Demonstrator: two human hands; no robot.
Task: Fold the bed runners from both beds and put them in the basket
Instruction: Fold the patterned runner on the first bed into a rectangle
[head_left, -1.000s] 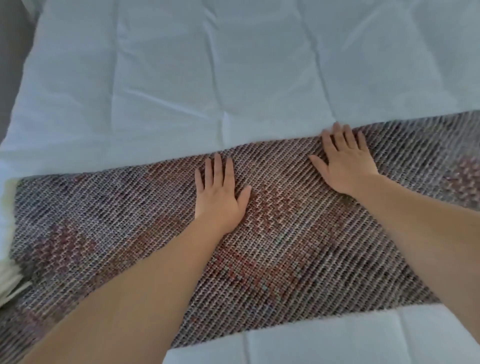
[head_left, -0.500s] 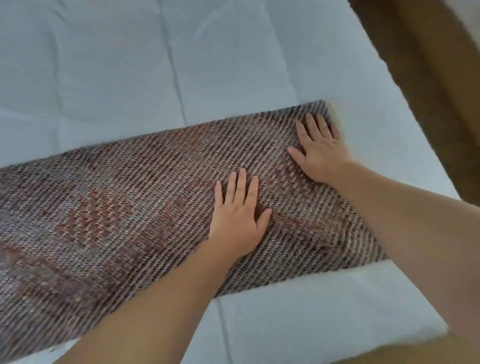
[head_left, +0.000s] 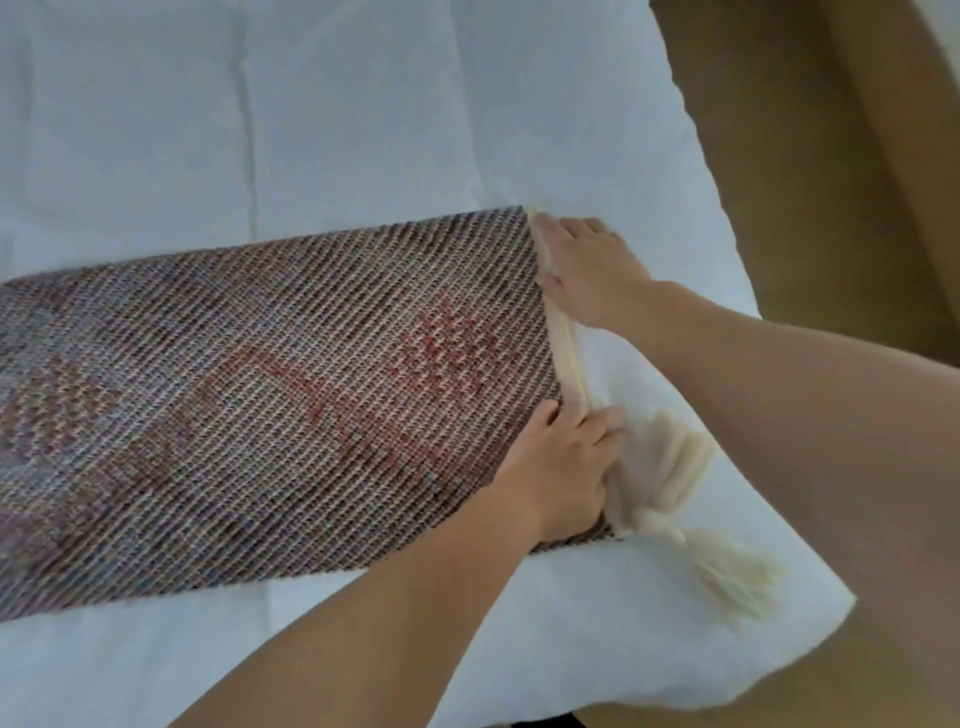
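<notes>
Item: one long woven bed runner (head_left: 270, 395) in red, grey and cream diagonal weave, laid flat across a white quilted bed cover (head_left: 311, 130). Its cream-edged short end lay under both hands. The right hand (head_left: 587, 270) gripped the far corner of that end, fingers curled over the edge. The left hand (head_left: 558, 473) pinched the near part, thumb on top. A cream yarn tassel (head_left: 727, 571) trailed just beyond the left hand. Brown floor (head_left: 831, 182) showed beyond the right hand.

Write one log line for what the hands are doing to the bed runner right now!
stage: gripping end to fold | left hand: on near corner of bed runner | right hand: on far corner | tassel: loose on white bedding | basket: unseen
</notes>
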